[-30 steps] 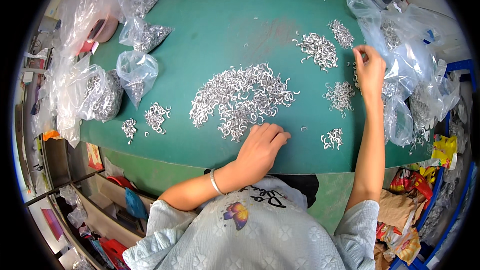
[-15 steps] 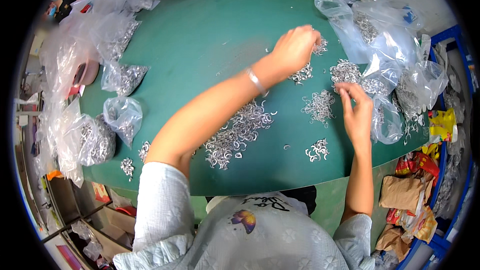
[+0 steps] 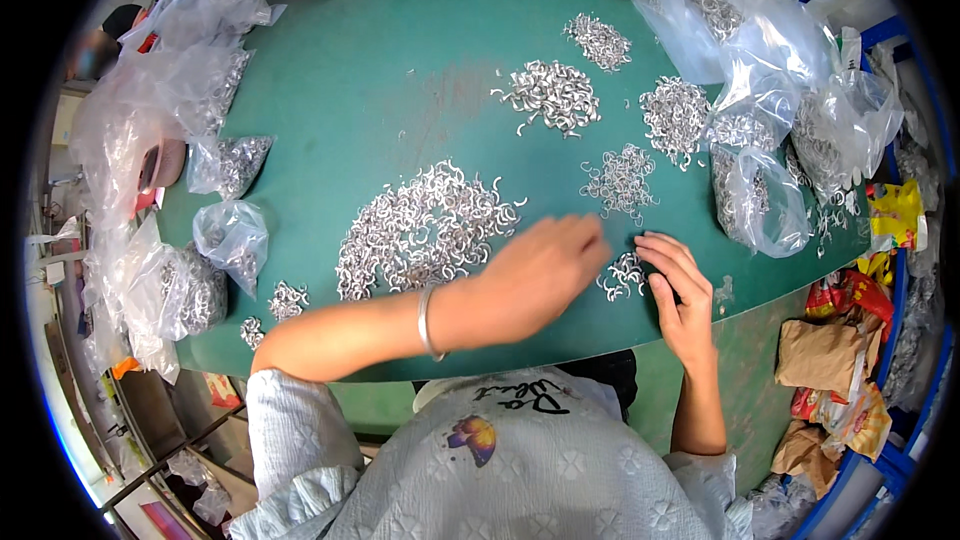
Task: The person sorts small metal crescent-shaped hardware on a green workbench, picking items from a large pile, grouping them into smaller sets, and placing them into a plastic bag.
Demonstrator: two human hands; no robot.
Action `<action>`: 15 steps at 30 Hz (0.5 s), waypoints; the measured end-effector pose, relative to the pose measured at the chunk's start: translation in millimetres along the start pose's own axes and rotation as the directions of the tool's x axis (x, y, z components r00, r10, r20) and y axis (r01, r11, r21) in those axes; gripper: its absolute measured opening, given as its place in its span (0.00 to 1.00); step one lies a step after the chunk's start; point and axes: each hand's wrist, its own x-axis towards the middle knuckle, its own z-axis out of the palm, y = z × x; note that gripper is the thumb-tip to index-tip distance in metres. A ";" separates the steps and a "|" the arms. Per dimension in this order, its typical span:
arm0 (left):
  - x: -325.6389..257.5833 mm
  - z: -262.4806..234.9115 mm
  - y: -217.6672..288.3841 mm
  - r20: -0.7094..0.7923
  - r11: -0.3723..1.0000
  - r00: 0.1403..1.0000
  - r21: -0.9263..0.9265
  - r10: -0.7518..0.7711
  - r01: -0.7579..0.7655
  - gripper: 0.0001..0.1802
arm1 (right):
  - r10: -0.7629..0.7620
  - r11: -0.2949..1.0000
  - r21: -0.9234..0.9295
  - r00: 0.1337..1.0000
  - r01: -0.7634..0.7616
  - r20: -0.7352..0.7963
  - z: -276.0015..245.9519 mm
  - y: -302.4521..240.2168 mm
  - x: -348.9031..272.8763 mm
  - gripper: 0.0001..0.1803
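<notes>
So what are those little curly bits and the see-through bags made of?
The curly bits look like metal: silvery, shiny, bent like small hooks, though plated plastic can't be ruled out. The bags look like thin clear plastic film: see-through, crinkled, glossy where light hits.

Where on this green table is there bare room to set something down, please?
The widest bare stretch of the green table lies between the clear bags on the left and the hook piles at upper right. The right side is crowded, and both hands, left hand and right hand, fill the front.
</notes>
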 end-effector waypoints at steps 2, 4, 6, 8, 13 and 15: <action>-23.8 11.4 1.5 0.028 0.995 1.000 0.101 0.010 -0.013 0.14 | -0.013 1.000 -0.002 1.000 0.013 0.017 4.5 -1.0 -4.0 0.13; -40.4 17.4 -3.9 0.004 0.983 1.000 0.184 0.011 -0.012 0.15 | -0.025 1.000 -0.017 0.996 0.026 0.087 5.4 -0.2 -8.1 0.14; -51.9 18.7 -8.7 -0.063 0.968 0.998 0.250 0.021 -0.004 0.17 | -0.050 0.998 -0.019 0.991 0.053 0.125 6.1 -0.7 -12.5 0.14; -60.9 19.2 -0.2 -0.156 0.967 0.986 0.234 -0.066 0.102 0.16 | -0.037 0.999 0.017 0.988 0.035 0.150 4.4 -2.4 -15.8 0.16; -83.7 36.3 52.5 0.183 0.730 0.926 -0.573 -0.330 0.373 0.11 | -0.058 0.993 -0.090 0.976 0.079 0.209 7.2 -6.6 -5.2 0.22; -89.8 55.6 58.2 0.598 0.119 0.787 -0.779 -0.151 0.615 0.15 | -0.084 0.984 -0.131 0.961 0.122 0.263 9.3 -9.5 -6.6 0.23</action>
